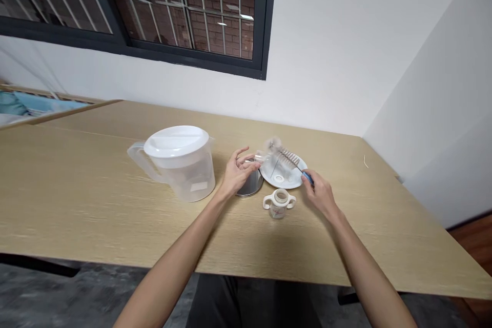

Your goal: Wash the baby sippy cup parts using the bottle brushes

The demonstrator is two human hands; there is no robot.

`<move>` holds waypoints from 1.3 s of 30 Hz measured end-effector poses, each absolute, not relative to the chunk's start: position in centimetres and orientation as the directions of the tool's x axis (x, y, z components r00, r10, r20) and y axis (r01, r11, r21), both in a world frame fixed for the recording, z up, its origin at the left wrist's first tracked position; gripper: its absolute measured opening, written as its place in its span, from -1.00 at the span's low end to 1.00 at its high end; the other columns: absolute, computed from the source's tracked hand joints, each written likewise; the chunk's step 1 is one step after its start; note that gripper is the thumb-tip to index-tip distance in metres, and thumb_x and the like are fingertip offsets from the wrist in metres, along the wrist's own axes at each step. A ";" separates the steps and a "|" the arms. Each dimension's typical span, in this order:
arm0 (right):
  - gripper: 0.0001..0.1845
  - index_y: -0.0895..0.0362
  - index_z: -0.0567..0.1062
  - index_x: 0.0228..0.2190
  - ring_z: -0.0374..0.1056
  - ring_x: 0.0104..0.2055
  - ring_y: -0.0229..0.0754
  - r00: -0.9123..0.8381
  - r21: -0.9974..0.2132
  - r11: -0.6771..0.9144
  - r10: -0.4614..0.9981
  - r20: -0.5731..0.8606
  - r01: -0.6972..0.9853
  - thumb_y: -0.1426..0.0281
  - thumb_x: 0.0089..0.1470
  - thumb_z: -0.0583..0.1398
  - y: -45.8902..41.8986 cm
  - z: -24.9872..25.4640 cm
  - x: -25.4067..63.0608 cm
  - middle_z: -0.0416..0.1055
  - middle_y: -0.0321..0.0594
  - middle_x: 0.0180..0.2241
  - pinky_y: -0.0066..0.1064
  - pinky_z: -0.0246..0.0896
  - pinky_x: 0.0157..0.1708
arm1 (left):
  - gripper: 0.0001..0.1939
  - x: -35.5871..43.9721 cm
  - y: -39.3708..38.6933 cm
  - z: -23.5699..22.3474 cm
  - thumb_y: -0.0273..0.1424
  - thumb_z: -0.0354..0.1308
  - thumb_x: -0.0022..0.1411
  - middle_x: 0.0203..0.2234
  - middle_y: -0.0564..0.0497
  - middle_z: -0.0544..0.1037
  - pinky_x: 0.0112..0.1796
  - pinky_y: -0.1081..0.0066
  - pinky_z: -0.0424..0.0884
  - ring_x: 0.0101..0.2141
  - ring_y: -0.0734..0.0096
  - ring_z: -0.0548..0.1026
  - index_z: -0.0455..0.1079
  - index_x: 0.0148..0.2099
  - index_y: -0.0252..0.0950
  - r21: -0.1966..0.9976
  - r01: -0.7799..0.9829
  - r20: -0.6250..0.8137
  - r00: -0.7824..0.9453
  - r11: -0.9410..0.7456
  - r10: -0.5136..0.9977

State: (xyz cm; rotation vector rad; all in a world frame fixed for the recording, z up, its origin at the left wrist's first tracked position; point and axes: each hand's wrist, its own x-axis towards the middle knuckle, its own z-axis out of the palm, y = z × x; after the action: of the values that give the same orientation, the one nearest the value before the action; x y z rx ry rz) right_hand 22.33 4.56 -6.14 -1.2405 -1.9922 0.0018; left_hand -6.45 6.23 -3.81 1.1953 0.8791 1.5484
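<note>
My right hand [319, 192] is closed on the blue handle of a bottle brush [289, 158]. The brush's white bristles and rounded tip point up and left over a white plate [295, 182]. Between the fingertips of my left hand [237, 171] is a small clear plastic cap [262, 158], close to the brush tip. Partly behind that hand stands a shiny metal bowl [250, 186]. A small white ring-shaped part [279, 178] lies on the plate. In front of the plate, a baby bottle [279, 205] with two side handles stands upright, its mouth uncovered.
A translucent pitcher [188, 174] with a white lid stands left of my left hand. On the right of the wooden table [115, 205] lies a thin pale strip [365, 162]. A wall and a barred window [184, 5] rise behind the table.
</note>
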 end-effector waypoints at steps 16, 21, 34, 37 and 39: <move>-0.62 0.14 0.42 -0.06 0.46 -0.22 -0.12 -0.104 -0.424 0.454 0.769 0.631 0.784 0.18 0.32 -0.03 4.4 -5.8 22.7 0.54 -0.10 -0.20 -0.35 0.27 -0.23 | -0.34 -6.4 6.4 -3.7 -0.13 0.41 0.03 0.14 -0.22 0.47 0.04 0.28 0.41 0.17 0.06 0.39 0.40 0.14 -0.28 0.927 -0.282 0.248 -0.029 -0.246 0.968; -0.64 0.14 0.42 -0.05 0.46 -0.23 -0.16 -0.197 -0.411 0.544 0.745 0.637 0.732 0.20 0.32 -0.01 4.1 -5.7 22.3 0.54 -0.12 -0.19 -0.39 0.27 -0.21 | -0.31 -6.3 6.1 -3.4 -0.06 0.41 0.01 0.09 -0.21 0.51 0.03 0.26 0.40 0.13 0.03 0.43 0.43 0.12 -0.29 0.938 -0.276 0.208 -0.039 -0.211 0.977; -0.65 0.14 0.56 -0.26 0.42 -0.39 -0.20 -0.145 -0.360 0.475 0.742 0.655 0.803 0.17 0.23 0.10 4.1 -4.8 23.2 0.54 -0.19 -0.41 -0.42 0.18 -0.35 | -0.18 -6.8 6.9 -4.2 -0.12 0.41 0.03 0.18 -0.23 0.42 0.15 0.13 0.33 0.13 0.05 0.44 0.28 0.28 -0.28 0.909 -0.251 0.318 -0.096 -0.332 0.943; -0.61 0.14 0.61 -0.28 0.40 -0.43 -0.20 -0.170 -0.322 0.471 0.741 0.650 0.821 0.14 0.23 0.10 3.9 -4.6 23.3 0.53 -0.18 -0.46 -0.40 0.15 -0.37 | -0.16 -6.8 6.7 -4.2 -0.10 0.41 0.01 0.12 -0.24 0.47 0.14 0.10 0.33 0.07 0.03 0.49 0.29 0.28 -0.29 0.917 -0.201 0.338 -0.064 -0.343 0.939; -0.60 0.13 0.62 -0.26 0.40 -0.43 -0.19 -0.161 -0.338 0.458 0.757 0.634 0.822 0.14 0.23 0.09 3.9 -4.4 23.8 0.54 -0.17 -0.44 -0.39 0.15 -0.38 | -0.18 -6.7 6.5 -4.1 -0.11 0.43 -0.01 0.10 -0.24 0.49 0.13 0.09 0.34 0.03 0.04 0.52 0.33 0.25 -0.30 0.922 -0.167 0.351 -0.022 -0.349 0.936</move>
State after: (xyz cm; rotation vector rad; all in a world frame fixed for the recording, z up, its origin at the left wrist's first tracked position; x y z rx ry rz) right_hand 23.76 3.85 -4.45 -1.3201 -1.9355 -0.1069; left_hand -6.69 6.45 -4.09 1.3364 0.8843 1.5355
